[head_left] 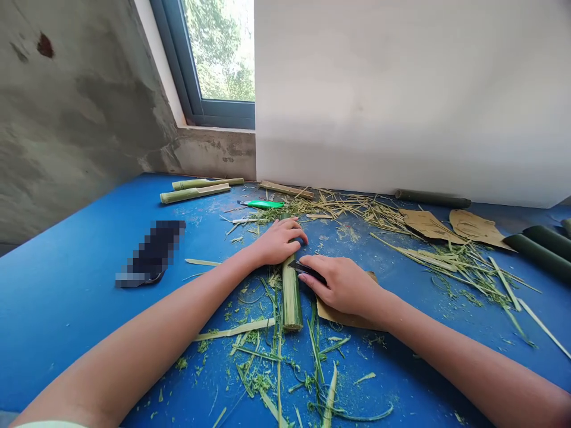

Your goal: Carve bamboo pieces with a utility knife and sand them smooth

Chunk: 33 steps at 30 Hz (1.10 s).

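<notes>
A green bamboo piece lies lengthwise on the blue tabletop, its cut end toward me and pale stripped wood along its top. Over its far part, my left hand is closed, pressing it down. In my right hand is a dark-handled knife, gripped with the thumb below and the fingers above. The knife's tip meets the bamboo's upper face just in front of my left hand. A brown paper piece lies partly under my right hand and wrist.
Shavings and strips litter the near table. Beyond my hands lie a green utility knife, split bamboo pieces and a pile of strips. A blurred dark phone-like object rests left; dark bamboo tubes lie right.
</notes>
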Available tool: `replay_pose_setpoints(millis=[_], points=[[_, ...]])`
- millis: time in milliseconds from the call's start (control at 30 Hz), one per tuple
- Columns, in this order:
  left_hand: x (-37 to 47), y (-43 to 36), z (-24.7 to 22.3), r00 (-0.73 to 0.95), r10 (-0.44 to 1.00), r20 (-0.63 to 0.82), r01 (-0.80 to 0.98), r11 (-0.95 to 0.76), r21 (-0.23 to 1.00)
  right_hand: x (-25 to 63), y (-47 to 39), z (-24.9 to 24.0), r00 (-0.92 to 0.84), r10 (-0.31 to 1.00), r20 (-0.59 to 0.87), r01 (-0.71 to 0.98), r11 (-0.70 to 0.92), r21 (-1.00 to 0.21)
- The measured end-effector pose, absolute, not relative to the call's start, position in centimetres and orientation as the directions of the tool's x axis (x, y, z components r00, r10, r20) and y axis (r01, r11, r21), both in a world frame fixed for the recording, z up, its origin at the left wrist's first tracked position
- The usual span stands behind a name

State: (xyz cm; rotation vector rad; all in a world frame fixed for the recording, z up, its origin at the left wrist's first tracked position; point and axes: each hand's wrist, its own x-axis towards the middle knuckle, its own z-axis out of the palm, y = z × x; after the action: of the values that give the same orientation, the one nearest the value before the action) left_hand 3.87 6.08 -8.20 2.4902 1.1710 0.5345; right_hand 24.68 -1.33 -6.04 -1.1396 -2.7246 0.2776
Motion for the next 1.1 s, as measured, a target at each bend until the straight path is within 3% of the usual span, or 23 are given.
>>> replay_pose_setpoints(millis=[433,633,767,867,967,1100], points=[[3.8,5.8,-7.9,0.572,0.805,0.158,0.683,-0.573,0.453,26.1,-5.9,-5.5,-0.873,0.487,-0.011,0.477,0.850,-0.221],[3.8,6.1,-8.0,0.568,0.808,0.157,0.686,-0.571,0.451,25.8,-6.9,-5.4,-0.956,0.295,0.002,0.289,0.938,-0.194],[3.8,6.0,-8.1,0.566,0.806,0.171,0.682,-0.575,0.451,26.1,-6.0,-5.2,-0.905,0.391,0.165,0.353,0.909,-0.220],[3.8,6.0,-8.2,0.569,0.803,0.175,0.680,-0.580,0.448,26.3,-4.7,-5.2,-0.799,0.554,0.232,0.505,0.829,-0.240],[3.8,6.1,-8.3,0.577,0.796,0.182,0.676,-0.591,0.440,25.9,-3.7,-5.5,-0.694,0.701,0.164,0.669,0.712,-0.213],[3.8,6.1,-8.4,0.573,0.798,0.186,0.678,-0.589,0.440,25.3,-3.0,-6.1,-0.689,0.723,0.055,0.704,0.685,-0.188]])
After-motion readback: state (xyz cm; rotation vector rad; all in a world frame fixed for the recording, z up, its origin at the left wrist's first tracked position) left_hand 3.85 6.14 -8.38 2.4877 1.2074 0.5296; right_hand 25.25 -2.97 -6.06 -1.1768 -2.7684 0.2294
